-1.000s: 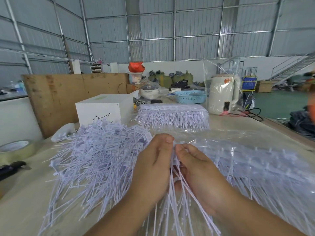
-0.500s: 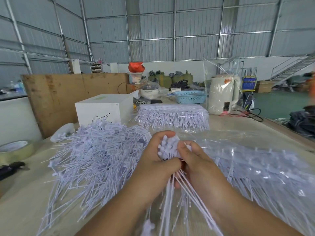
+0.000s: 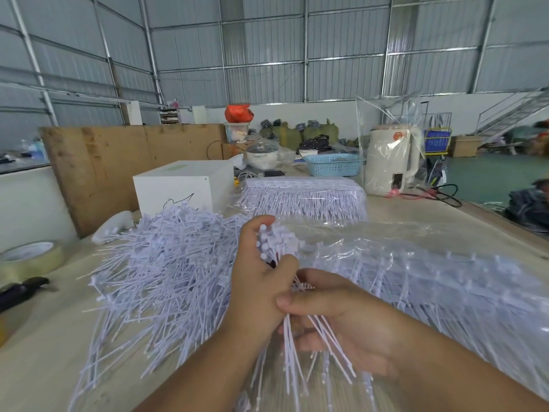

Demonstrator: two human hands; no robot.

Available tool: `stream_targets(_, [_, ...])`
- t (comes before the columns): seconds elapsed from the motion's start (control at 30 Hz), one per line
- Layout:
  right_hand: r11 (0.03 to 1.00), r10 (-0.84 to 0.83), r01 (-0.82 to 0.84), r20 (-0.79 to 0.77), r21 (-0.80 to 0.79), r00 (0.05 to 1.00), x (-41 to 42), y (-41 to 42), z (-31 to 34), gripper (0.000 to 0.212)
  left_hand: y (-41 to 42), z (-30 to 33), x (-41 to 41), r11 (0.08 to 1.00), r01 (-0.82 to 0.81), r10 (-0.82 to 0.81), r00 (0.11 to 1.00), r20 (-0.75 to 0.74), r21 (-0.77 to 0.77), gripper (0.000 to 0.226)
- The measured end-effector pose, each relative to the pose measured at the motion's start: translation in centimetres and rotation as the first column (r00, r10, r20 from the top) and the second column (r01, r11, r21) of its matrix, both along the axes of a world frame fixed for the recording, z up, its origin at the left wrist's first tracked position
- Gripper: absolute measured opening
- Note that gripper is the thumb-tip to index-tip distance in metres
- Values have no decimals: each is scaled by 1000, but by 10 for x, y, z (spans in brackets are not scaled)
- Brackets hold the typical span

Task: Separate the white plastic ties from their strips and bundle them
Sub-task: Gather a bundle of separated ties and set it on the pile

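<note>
My left hand [image 3: 261, 281] grips a bundle of white plastic ties [image 3: 277, 242] near their round heads, which stick up above my fingers. Just below it, my right hand [image 3: 335, 316] curls round the thin tails of the same bundle, and the tails fan out downward toward me. A big loose pile of separated ties [image 3: 166, 269] lies on the table to the left. On the right, under a clear plastic bag, lie ties still joined in strips [image 3: 439, 292]. Another packed stack of strips [image 3: 303, 197] sits farther back.
A white box [image 3: 178, 188] stands behind the loose pile. A tape roll [image 3: 29, 260] and a dark tool [image 3: 20, 289] lie at the table's left edge. A bagged white kettle [image 3: 389, 162], a blue basket [image 3: 332, 165] and cables [image 3: 430, 194] are at the back right.
My left hand has lifted the bundle so the heads stand higher. My right hand has slid down from the heads to the tails.
</note>
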State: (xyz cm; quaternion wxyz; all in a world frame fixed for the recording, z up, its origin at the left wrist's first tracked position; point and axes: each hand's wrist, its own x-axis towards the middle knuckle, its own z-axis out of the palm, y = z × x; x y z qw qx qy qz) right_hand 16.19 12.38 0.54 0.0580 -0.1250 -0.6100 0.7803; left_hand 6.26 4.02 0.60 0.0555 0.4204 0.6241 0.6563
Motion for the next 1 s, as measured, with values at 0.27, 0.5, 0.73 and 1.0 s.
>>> stream_targets(0.27, [989, 3, -3, -5, 145, 1000, -5, -2, -5, 45, 5, -9, -14, 998, -61, 59, 993, -106, -21, 51])
stream_targets(0.5, [934, -9, 18, -28, 357, 1000, -10, -5, -16, 10, 7, -16, -29, 989, -137, 122, 966, -226, -53, 61])
stream_targets(0.73, [952, -86, 94, -39, 293, 996, -17, -7, -19, 39, 2, -7, -29, 969, -231, 201, 946, -252, -93, 65])
stream_targets(1.0, [938, -98, 106, -39, 332, 994, -23, -11, -25, 13, -6, -5, -26, 911, -341, 232, 889, -395, -233, 63])
